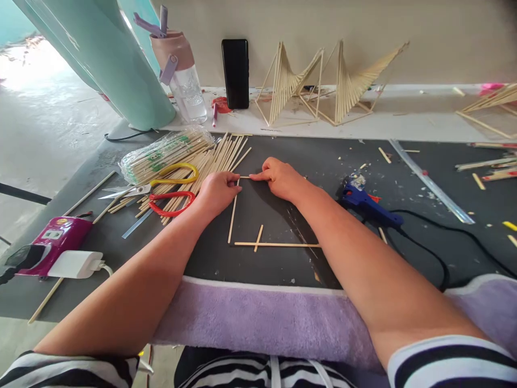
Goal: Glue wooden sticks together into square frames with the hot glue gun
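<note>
My left hand [218, 193] pinches a thin wooden stick [244, 177] close to the corner where it meets an upright-running stick [233, 218] flat on the dark table. From the other side, my right hand [283, 180] grips the same stick, index finger stretched along it and the other fingers curled. Nearer to me a long stick [283, 245] lies crosswise, with a short stick [259, 238] crossing it. Left of my left hand are a pile of loose sticks [226, 156] and scissors [172, 196] with yellow and red handles.
A blue glue gun [369, 205] with a black cord lies right of my right forearm. A clear glue stick [432, 180] is beyond it. Stick models [347, 91], a phone [236, 75] and a bottle [183, 81] stand at the back. A pink power socket [56, 237] sits left.
</note>
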Tool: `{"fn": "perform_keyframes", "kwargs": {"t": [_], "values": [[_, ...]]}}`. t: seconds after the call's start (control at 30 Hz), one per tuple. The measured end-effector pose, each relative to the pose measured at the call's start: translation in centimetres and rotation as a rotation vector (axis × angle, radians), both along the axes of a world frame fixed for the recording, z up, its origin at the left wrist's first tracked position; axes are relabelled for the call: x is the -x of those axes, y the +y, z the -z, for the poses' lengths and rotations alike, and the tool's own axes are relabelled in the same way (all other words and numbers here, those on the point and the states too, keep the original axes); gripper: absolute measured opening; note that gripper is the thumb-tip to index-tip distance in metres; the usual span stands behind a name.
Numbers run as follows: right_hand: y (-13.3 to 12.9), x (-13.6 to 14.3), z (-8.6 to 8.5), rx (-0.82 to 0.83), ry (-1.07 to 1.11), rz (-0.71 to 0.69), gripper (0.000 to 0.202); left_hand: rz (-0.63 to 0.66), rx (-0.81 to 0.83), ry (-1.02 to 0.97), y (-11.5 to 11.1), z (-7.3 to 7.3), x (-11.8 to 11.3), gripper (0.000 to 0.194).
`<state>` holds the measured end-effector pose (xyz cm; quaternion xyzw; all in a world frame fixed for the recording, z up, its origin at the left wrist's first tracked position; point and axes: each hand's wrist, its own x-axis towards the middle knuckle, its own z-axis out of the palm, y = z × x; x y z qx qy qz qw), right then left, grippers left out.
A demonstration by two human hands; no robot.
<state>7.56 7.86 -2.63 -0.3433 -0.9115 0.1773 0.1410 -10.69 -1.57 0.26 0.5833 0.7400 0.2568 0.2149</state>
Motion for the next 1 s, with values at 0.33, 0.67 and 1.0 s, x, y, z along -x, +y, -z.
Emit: {"fn": "perform_keyframes", "kwargs": {"t": [0.33, 0.67, 1.0], "values": [[-0.2, 0.0, -0.7, 0.02, -0.01, 0.009, 0.033, 0.005, 0.015, 0.033, 0.0, -0.3, -0.1, 0.044], [-0.1, 0.0, -0.5, 0.024, 0.018, 0.0, 0.037, 0.022, 0.033, 0.081, -0.1, -0.6, -0.2, 0.046], [0.3, 0.3, -0.9, 0.006, -0.043, -0.039, 0.044, 0.034, 0.108, 0.143, 0.1, -1.2, -0.1, 0.052]]}}
